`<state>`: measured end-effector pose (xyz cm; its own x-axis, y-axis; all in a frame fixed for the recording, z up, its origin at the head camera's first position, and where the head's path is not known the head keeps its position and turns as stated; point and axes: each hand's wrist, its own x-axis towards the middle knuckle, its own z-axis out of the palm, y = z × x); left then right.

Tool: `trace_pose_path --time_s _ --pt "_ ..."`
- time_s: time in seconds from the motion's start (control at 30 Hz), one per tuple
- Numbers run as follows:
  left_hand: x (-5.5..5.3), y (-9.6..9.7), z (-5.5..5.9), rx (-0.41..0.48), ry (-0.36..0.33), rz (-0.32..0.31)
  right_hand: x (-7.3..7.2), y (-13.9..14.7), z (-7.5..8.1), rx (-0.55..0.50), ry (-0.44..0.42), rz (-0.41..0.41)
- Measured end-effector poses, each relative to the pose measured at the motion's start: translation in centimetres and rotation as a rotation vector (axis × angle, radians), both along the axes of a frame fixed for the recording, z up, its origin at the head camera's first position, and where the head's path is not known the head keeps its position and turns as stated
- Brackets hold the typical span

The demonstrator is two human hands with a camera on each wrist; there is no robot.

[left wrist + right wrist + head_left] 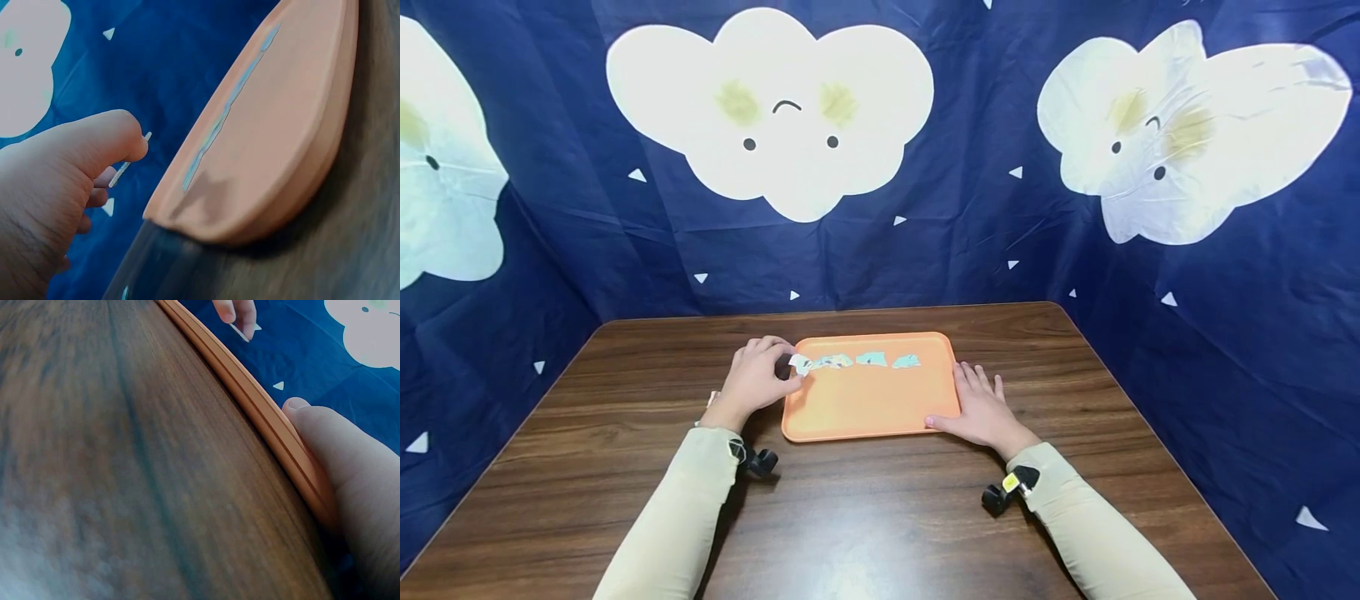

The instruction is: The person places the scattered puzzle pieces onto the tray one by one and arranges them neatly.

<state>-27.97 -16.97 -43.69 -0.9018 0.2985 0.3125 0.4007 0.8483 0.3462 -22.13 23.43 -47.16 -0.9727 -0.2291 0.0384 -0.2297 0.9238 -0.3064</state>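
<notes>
Scrap (pixel 801 365): thin, ragged, mostly white, dark mark; above left end of tray (pixel 865 408). Left hand (pixel 756 377) fingers pinch it. Right hand (pixel 983 413) fingers spread against tray's right edge. Bluish pieces (pixel 872 359) lie along tray's far side.

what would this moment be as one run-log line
left hand: pinches raised scrap | right hand: touches right edge of tray | other scraps: row on tray

Cloud-printed blue cloth (pixel 977 167) hangs behind a brown table (pixel 865 500).
</notes>
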Motion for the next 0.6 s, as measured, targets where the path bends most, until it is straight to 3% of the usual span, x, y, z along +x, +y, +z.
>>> trace_pose_path --time_s 0.37,0.6 --pt "-0.6 3.2 0.1 0.044 0.017 -0.053 0.0 0.0 0.1 0.011 -0.01 -0.008" --pt "-0.9 5.6 0.5 0.07 -0.012 -0.066 -0.1 0.0 0.0 0.008 -0.007 -0.009"
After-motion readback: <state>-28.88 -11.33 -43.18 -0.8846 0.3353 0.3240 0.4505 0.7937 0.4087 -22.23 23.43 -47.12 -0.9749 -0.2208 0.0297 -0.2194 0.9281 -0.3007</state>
